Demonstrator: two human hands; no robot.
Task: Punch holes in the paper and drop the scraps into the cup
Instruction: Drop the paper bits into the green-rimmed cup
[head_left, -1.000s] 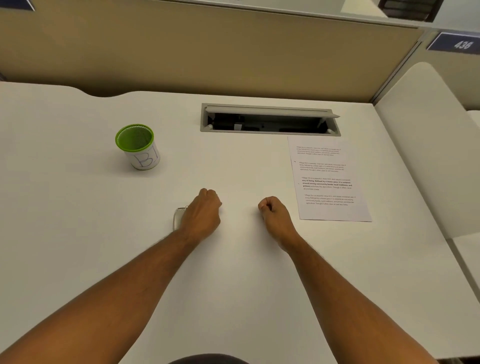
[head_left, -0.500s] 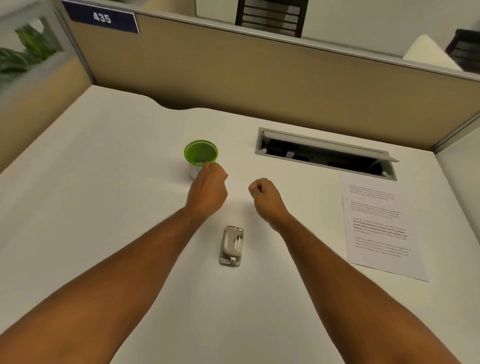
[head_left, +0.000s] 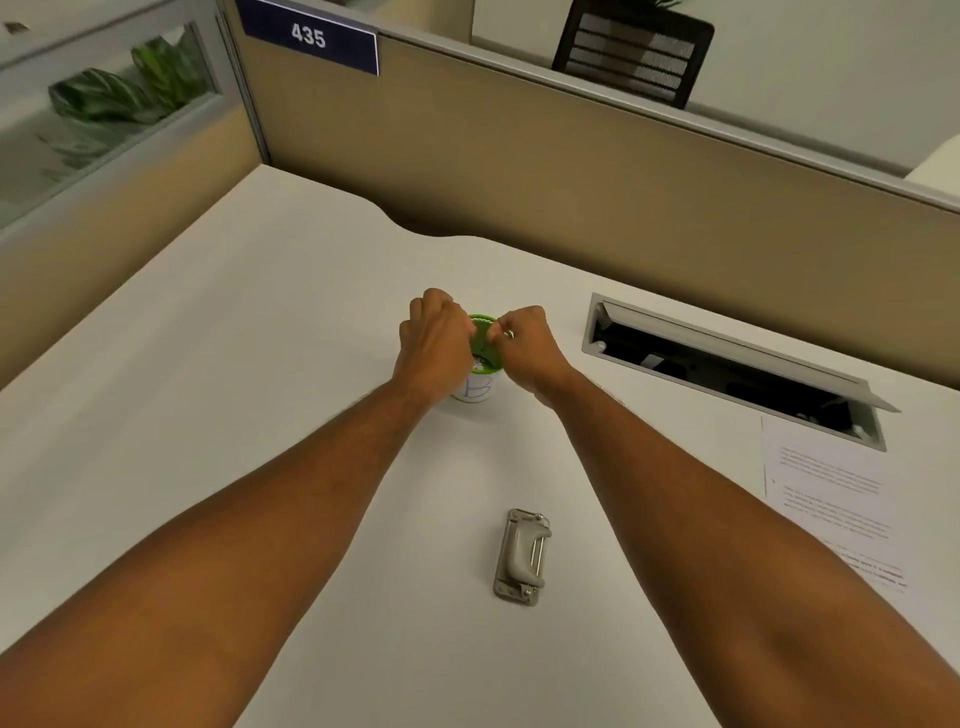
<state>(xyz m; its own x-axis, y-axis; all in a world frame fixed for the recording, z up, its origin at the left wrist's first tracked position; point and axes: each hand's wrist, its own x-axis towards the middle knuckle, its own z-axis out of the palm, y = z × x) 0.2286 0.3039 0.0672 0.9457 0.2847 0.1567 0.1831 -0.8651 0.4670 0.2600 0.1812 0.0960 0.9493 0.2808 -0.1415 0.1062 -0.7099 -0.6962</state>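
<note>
The small white paper cup with the green rim and green inside (head_left: 480, 387) stands upright mid-desk, white scraps lying in it. Your left hand (head_left: 434, 348) and right hand (head_left: 527, 345) hover over its mouth, both curled with fingertips pinched; whether they hold scraps you cannot tell. Nearer you on the white desk (head_left: 234, 364) lies the grey metal hole punch (head_left: 521, 556), untouched. The printed white paper sheet (head_left: 831, 509) lies flat to your right.
</note>
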